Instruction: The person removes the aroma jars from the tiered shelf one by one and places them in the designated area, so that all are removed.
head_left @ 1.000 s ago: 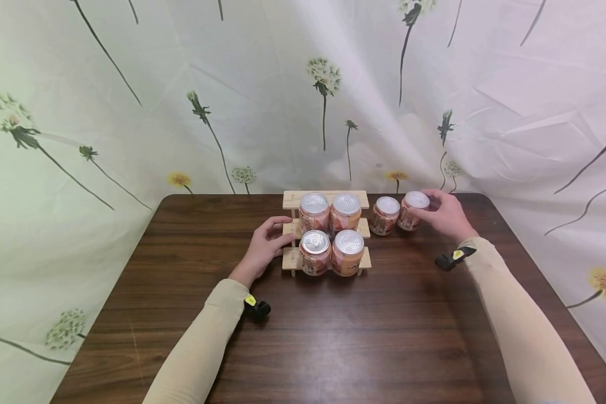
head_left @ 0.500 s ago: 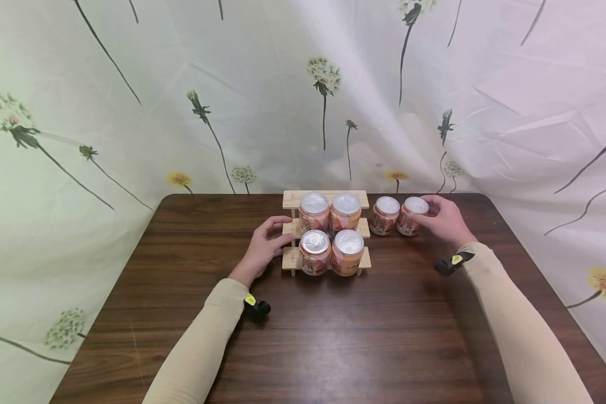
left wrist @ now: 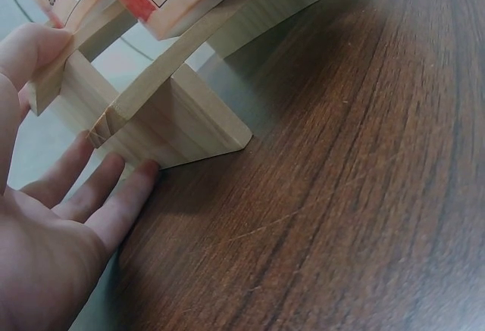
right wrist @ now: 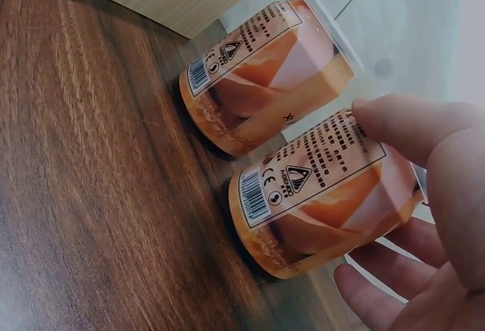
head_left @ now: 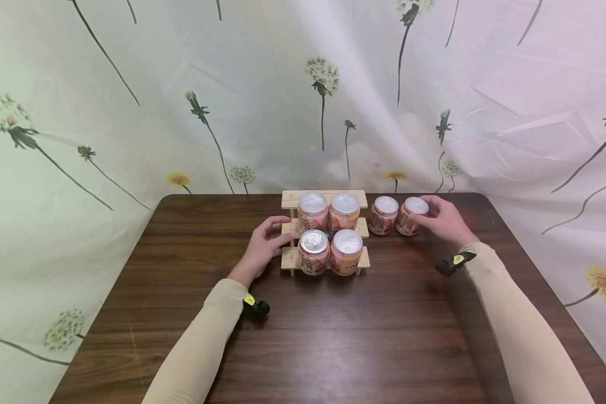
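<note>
A three-step wooden rack (head_left: 288,258) stands at the table's back middle, bearing several orange-and-pink printed cans with silvery lids, such as the front-left can (head_left: 315,259). My left hand (head_left: 261,250) is at the rack's left end; in the left wrist view, its fairly straight fingers (left wrist: 129,187) touch the wooden side piece. To the right of the rack, two similar cans stand upright side by side on the table. My right hand (head_left: 446,220) holds the outer can (head_left: 407,223), thumb on its near side and fingers behind. The inner can (head_left: 383,220) stands just left of it.
The dark wood-grain table (head_left: 323,342) extends in front of the rack and to both sides. Behind its back edge hangs a pale curtain (head_left: 262,112) with dandelion prints. The rack's top step (head_left: 303,196) rises behind the cans.
The outer can has come down and slightly left to stand beside the inner one, with my right hand following it. My left hand has stayed at the rack.
</note>
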The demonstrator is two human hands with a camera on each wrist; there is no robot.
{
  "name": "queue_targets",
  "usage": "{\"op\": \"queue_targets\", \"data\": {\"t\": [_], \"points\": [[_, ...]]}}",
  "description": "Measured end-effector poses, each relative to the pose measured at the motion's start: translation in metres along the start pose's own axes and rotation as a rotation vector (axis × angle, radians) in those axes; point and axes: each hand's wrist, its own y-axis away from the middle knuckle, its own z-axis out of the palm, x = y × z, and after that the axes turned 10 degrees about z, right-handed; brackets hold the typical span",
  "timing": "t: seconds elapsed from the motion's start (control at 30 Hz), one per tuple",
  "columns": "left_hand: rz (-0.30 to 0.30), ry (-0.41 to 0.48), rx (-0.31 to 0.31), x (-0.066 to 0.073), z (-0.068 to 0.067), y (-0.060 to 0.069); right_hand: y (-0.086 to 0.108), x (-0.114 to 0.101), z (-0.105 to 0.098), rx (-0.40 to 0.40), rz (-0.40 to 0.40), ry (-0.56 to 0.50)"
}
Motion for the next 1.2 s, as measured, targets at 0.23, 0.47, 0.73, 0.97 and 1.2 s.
{"op": "queue_targets", "data": {"t": [0.23,0.47,0.73,0.97,1.2], "points": [[-0.003,0.006,0.001,-0.001,0.0,-0.002,0.003,-0.003,-0.002,-0.009,-0.023,0.005],[-0.015,0.003,0.015,0.0,-0.001,-0.001,0.007,-0.019,-0.002,0.093,-0.123,0.035],[-0.026,-0.003,0.017,0.001,-0.001,0.001,0.018,-0.053,0.011,0.184,-0.242,0.104],[-0.028,-0.016,0.016,0.0,-0.001,0.001,0.025,-0.082,0.032,0.155,-0.343,0.047],[-0.017,-0.004,0.009,-0.001,0.0,0.0,0.03,-0.109,0.058,-0.027,-0.385,-0.066]]}}
